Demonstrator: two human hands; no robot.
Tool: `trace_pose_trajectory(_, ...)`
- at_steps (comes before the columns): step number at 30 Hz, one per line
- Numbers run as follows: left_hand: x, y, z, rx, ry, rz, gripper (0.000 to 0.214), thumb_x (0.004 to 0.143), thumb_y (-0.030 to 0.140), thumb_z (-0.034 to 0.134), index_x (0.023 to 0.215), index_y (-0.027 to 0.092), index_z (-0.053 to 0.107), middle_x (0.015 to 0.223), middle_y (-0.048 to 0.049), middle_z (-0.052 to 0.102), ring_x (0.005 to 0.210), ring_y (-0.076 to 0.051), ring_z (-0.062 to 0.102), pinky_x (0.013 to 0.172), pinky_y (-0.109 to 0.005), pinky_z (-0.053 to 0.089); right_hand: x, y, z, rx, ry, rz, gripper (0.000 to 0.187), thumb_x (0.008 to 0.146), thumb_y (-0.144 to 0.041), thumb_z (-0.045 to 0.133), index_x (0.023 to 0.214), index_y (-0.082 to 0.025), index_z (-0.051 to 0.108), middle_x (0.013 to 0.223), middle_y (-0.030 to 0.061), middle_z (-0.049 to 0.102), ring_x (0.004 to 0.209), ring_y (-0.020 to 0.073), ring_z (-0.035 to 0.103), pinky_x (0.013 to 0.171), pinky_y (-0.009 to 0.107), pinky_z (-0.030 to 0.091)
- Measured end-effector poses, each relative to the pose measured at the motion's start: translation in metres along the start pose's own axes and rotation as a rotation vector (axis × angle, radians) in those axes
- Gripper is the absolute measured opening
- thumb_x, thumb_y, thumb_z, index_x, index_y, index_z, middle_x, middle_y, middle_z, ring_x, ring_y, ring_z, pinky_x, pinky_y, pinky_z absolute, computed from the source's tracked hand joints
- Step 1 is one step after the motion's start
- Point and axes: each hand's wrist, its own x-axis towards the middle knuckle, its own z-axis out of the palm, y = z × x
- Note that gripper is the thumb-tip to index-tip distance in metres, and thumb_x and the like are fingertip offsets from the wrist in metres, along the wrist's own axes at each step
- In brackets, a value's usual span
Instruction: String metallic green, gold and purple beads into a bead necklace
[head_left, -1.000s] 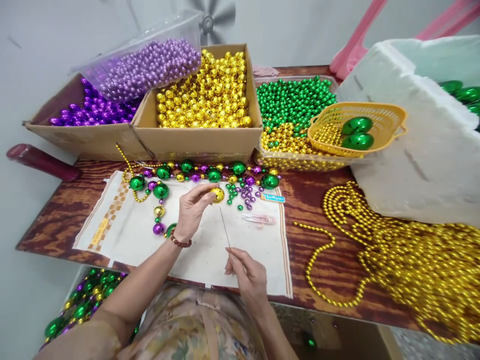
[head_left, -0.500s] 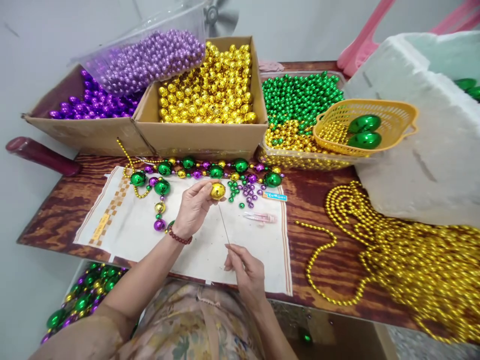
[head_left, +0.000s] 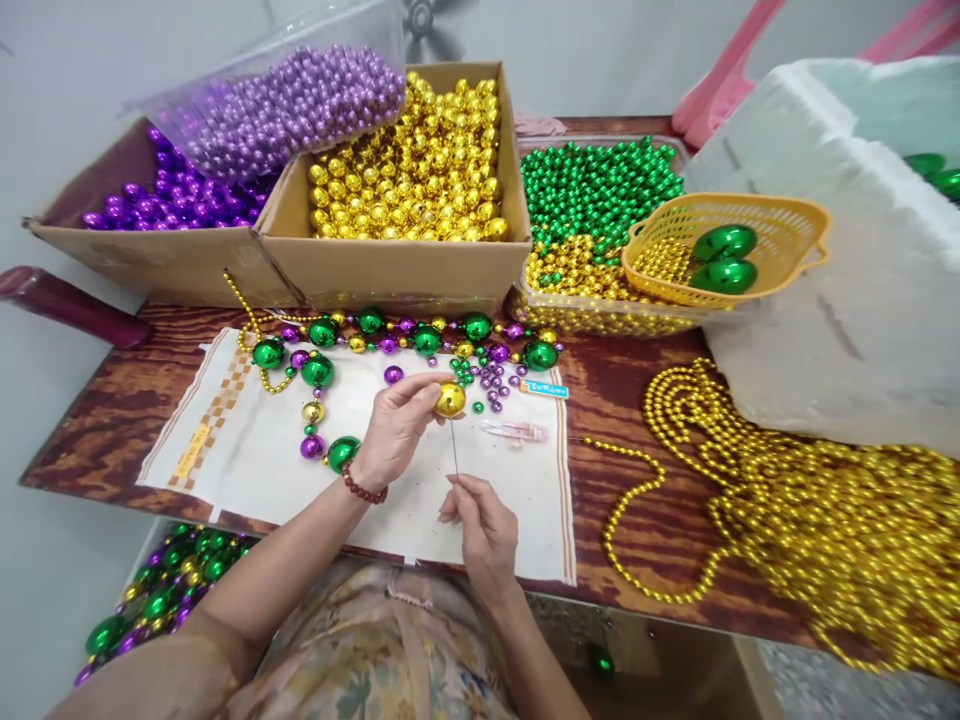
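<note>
Between the fingertips of my left hand point(head_left: 397, 425) is a large gold bead point(head_left: 450, 400), held above the white cloth point(head_left: 420, 500). A thin needle-like wire point(head_left: 454, 450) runs from the bead's underside down to my right hand point(head_left: 484, 530), whose thumb and fingers pinch its lower end. Whether the wire's tip is inside the bead I cannot tell. Left of and behind my hands, a strand of green, purple and gold beads point(head_left: 317, 370) lies along the cloth. Small loose purple beads point(head_left: 493, 380) and green beads point(head_left: 461, 372) sit just beyond the gold bead.
Cardboard boxes of purple point(head_left: 180, 195) and gold beads point(head_left: 405, 170) line the back. A clear tub of green beads point(head_left: 600, 185) carries a yellow basket point(head_left: 787, 215). Pink-handled snips point(head_left: 517, 431) lie on the cloth. Gold bead chains point(head_left: 840, 540) cover the right side, beside a foam box point(head_left: 795, 300).
My left hand and the gold bead have moved slightly right and down. My right hand has risen a little, shortening the wire visible between them. A loose purple bead now shows behind my left hand.
</note>
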Motion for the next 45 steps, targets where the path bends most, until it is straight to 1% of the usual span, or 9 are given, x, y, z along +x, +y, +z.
trace_pose_trajectory(5, -0.008, -0.002, 0.002, 0.057, -0.001, 0.068, 0.031, 0.075, 0.042, 0.083, 0.096, 0.02, 0.08, 0.088, -0.0054, 0.076, 0.073, -0.013, 0.067, 0.061, -0.022, 0.051, 0.0, 0.001, 0.005, -0.005, 0.033, -0.045, 0.015, 0.101, -0.018, 0.049, 0.102, -0.019, 0.064, 0.061, -0.0046, 0.063, 0.054, 0.0102, 0.061, 0.055, 0.022, 0.049)
trace_pose_trajectory(14, -0.007, 0.002, 0.004, -0.051, -0.017, -0.013, 0.031, 0.076, 0.042, 0.082, 0.096, 0.019, 0.078, 0.087, -0.0063, 0.075, 0.075, -0.015, 0.069, 0.064, -0.024, 0.053, 0.003, 0.0, 0.007, -0.008, 0.032, -0.048, 0.016, 0.101, -0.019, 0.049, 0.103, -0.019, 0.064, 0.059, -0.0056, 0.057, 0.049, 0.0096, 0.055, 0.051, 0.022, 0.046)
trace_pose_trajectory(19, -0.009, 0.008, 0.006, -0.056, 0.014, 0.034, 0.031, 0.075, 0.04, 0.083, 0.096, 0.018, 0.077, 0.089, -0.0058, 0.075, 0.076, -0.014, 0.068, 0.07, -0.026, 0.056, 0.007, -0.005, 0.008, -0.011, 0.052, 0.005, 0.018, 0.101, -0.022, 0.048, 0.101, -0.018, 0.066, 0.055, -0.0069, 0.05, 0.044, 0.0086, 0.049, 0.046, 0.021, 0.04)
trace_pose_trajectory(24, -0.007, 0.012, 0.005, -0.09, 0.078, -0.019, 0.028, 0.077, 0.041, 0.081, 0.093, 0.018, 0.075, 0.092, -0.0046, 0.073, 0.082, -0.014, 0.067, 0.073, -0.025, 0.056, 0.006, -0.008, 0.007, -0.124, 0.041, -0.042, 0.021, 0.1, -0.026, 0.049, 0.102, -0.019, 0.068, 0.055, -0.0045, 0.052, 0.044, 0.011, 0.049, 0.045, 0.024, 0.04)
trace_pose_trajectory(27, -0.006, 0.013, 0.005, -0.087, 0.082, -0.023, 0.029, 0.077, 0.041, 0.081, 0.093, 0.018, 0.075, 0.091, -0.0044, 0.072, 0.083, -0.014, 0.067, 0.073, -0.025, 0.056, 0.007, -0.006, 0.008, -0.153, 0.039, -0.034, 0.021, 0.1, -0.028, 0.048, 0.102, -0.019, 0.067, 0.056, -0.0036, 0.053, 0.044, 0.0119, 0.05, 0.045, 0.024, 0.04)
trace_pose_trajectory(31, -0.009, 0.015, 0.009, -0.031, 0.058, 0.061, 0.027, 0.077, 0.04, 0.081, 0.095, 0.021, 0.076, 0.091, -0.0037, 0.071, 0.08, -0.013, 0.065, 0.076, -0.027, 0.057, 0.011, -0.002, 0.01, -0.101, 0.061, -0.019, 0.02, 0.1, -0.028, 0.049, 0.102, -0.02, 0.067, 0.058, -0.0038, 0.055, 0.045, 0.0111, 0.051, 0.045, 0.023, 0.041)
trace_pose_trajectory(36, -0.017, 0.017, 0.013, 0.111, -0.012, 0.171, 0.027, 0.078, 0.039, 0.081, 0.1, 0.025, 0.078, 0.098, -0.0047, 0.07, 0.085, -0.015, 0.064, 0.076, -0.026, 0.056, 0.016, -0.002, 0.011, 0.015, -0.012, -0.048, 0.022, 0.101, -0.024, 0.047, 0.106, -0.018, 0.067, 0.06, -0.0037, 0.057, 0.049, 0.0107, 0.055, 0.05, 0.023, 0.046)
trace_pose_trajectory(41, -0.02, 0.017, 0.011, 0.273, -0.106, 0.328, 0.023, 0.084, 0.034, 0.076, 0.105, 0.027, 0.078, 0.102, -0.005, 0.065, 0.09, -0.015, 0.062, 0.08, -0.023, 0.053, 0.016, 0.001, 0.01, 0.01, -0.053, -0.119, 0.027, 0.102, -0.026, 0.044, 0.105, -0.018, 0.07, 0.062, -0.0012, 0.059, 0.05, 0.0123, 0.057, 0.051, 0.025, 0.048)
trace_pose_trajectory(45, -0.019, 0.015, 0.012, 0.33, -0.136, 0.329, 0.02, 0.084, 0.032, 0.075, 0.103, 0.027, 0.079, 0.098, -0.0052, 0.064, 0.09, -0.016, 0.06, 0.079, -0.023, 0.051, 0.015, 0.007, 0.009, -0.016, -0.025, -0.18, 0.026, 0.101, -0.024, 0.045, 0.104, -0.019, 0.071, 0.059, -0.0017, 0.059, 0.047, 0.0124, 0.056, 0.051, 0.026, 0.048)
